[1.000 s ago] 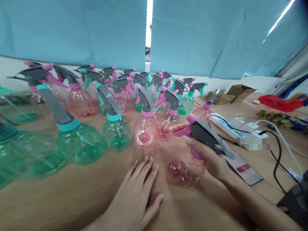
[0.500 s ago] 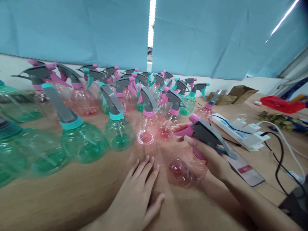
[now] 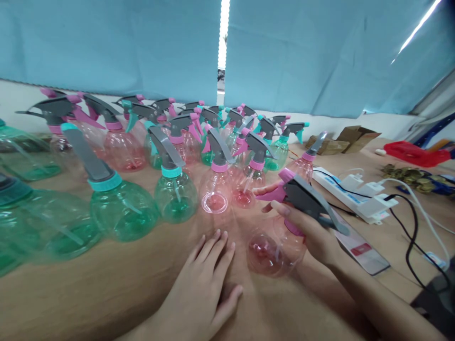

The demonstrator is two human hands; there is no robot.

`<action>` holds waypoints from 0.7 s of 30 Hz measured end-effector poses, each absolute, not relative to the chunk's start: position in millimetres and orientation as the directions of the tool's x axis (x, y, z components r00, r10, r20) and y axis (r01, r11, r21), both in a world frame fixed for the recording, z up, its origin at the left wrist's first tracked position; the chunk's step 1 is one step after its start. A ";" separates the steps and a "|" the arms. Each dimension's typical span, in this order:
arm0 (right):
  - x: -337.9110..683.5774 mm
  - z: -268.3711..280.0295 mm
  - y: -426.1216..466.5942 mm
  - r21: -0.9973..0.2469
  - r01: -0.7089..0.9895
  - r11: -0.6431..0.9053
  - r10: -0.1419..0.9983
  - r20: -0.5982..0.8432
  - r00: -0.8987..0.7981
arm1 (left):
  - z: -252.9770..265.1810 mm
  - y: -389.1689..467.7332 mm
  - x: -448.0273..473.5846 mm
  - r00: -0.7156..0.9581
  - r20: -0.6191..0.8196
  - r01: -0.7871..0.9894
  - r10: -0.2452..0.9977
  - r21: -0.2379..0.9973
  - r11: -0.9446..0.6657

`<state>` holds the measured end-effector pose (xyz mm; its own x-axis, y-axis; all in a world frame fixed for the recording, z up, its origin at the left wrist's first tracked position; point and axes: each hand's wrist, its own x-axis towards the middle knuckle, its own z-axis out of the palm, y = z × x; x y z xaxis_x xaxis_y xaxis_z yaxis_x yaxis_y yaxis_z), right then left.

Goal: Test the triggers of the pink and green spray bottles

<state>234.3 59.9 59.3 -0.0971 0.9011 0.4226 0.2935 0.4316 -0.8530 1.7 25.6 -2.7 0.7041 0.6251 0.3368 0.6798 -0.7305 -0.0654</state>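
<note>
My right hand is closed around the neck of a pink spray bottle with a grey and pink trigger head. That bottle leans, its base toward the left and its nozzle pointing left. My left hand lies flat on the wooden table, fingers stretched out, holding nothing. Ahead of it stand another pink spray bottle and a green spray bottle. A larger-looking green spray bottle is further left.
Many more pink and green spray bottles crowd the back of the table. At right are a white power strip with plugs and cables, a phone, a red tray and a cardboard box. A blue curtain hangs behind.
Fingers of my right hand at the trigger have shifted slightly. The held spray bottle and my left hand stay in place.
</note>
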 end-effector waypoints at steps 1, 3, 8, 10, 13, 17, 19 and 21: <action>234.0 59.6 59.9 -0.852 0.293 0.433 0.900 0.424 -0.099 | -2.7 25.8 1.9 0.704 0.336 0.680 0.625 -0.066 -0.730; 234.0 59.6 59.8 -0.849 0.310 0.428 0.902 0.422 -0.090 | -2.5 26.5 2.5 0.705 0.338 0.678 0.623 -0.067 -0.732; 236.8 57.5 59.1 -0.838 0.367 0.404 0.908 0.416 -0.052 | -0.9 26.9 3.8 0.707 0.336 0.677 0.623 -0.066 -0.733; 238.3 56.1 58.8 -0.832 0.380 0.405 0.906 0.421 -0.043 | -0.4 26.5 3.8 0.707 0.331 0.676 0.624 -0.062 -0.734; 240.8 53.6 58.9 -0.819 0.429 0.381 0.910 0.415 -0.015 | -0.7 26.1 3.3 0.709 0.323 0.672 0.627 -0.041 -0.740; 242.4 52.2 59.6 -0.818 0.456 0.351 0.913 0.407 0.027 | -3.3 26.1 1.9 0.696 0.324 0.676 0.641 0.007 -0.737; 241.8 53.6 59.4 -0.822 0.455 0.342 0.917 0.397 0.029 | -4.7 25.9 1.3 0.687 0.322 0.679 0.651 0.035 -0.734; 241.0 55.9 58.6 -0.823 0.461 0.330 0.924 0.382 0.021 | -5.4 25.7 0.9 0.680 0.317 0.681 0.661 0.061 -0.730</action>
